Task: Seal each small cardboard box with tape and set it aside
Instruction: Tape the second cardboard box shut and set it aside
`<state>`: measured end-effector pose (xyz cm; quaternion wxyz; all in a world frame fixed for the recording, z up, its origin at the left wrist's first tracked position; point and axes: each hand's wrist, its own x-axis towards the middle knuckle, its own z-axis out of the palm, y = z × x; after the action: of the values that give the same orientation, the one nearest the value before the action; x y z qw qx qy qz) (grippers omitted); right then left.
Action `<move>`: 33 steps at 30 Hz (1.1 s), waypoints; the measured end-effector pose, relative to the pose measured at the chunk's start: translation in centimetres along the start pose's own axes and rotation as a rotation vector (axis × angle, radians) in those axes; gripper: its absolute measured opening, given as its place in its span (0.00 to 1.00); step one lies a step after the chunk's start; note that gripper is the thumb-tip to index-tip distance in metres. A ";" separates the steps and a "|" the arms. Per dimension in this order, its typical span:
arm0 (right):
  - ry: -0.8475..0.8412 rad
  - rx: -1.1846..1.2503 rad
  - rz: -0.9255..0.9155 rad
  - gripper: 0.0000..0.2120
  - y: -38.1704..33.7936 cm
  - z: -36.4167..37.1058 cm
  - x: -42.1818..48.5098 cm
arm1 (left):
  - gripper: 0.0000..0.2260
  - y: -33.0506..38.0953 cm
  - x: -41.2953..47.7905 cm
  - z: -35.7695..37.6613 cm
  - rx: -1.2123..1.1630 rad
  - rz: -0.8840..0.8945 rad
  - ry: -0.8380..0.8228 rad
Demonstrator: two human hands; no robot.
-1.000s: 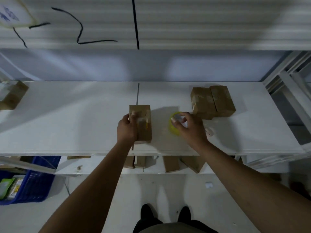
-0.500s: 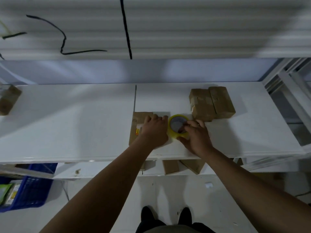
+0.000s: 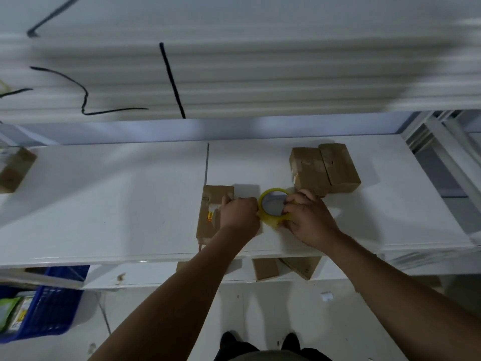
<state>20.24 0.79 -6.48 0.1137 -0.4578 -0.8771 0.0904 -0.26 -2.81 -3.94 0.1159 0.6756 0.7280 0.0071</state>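
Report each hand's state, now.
Left hand: curled atop the box; hold cannot be told.
Right hand: gripping the tape roll.

Left hand (image 3: 239,213) covers the right half of box (image 3: 210,222); can't tell what its curled fingers pinch. Right hand (image 3: 309,220) hides the right rim of roll (image 3: 270,221). Sticker (image 3: 209,216) unreadable. Slats (image 3: 260,74) motion-blurred. Left-edge box (image 3: 15,168) and basket (image 3: 52,308) cropped. Lower boxes (image 3: 265,268) mostly under shelf (image 3: 104,204).

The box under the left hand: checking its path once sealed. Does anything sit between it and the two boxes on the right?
Yes: the yellow tape roll and the right hand gripping it lie directly between the box and those two boxes.
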 end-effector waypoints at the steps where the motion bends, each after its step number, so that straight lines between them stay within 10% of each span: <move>1: -0.009 -0.015 -0.022 0.14 0.2 -0.3 0.0 | 0.08 0.1 -0.3 0.1 -0.025 -0.012 0.006; 15: -0.084 0.115 -0.127 0.10 -3.4 -7.4 3.9 | 0.03 -5.0 -2.0 -3.0 -1.074 -0.205 0.079; 33: -0.422 0.299 0.348 0.35 -8.9 -1.8 10.2 | 0.09 -15.4 0.7 -5.3 -0.894 -0.291 -0.011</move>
<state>8.13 4.22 -1.27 -0.0223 -0.5502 -0.7669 0.3296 -16.41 -2.68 -1.43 0.3993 0.4504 0.7401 0.2999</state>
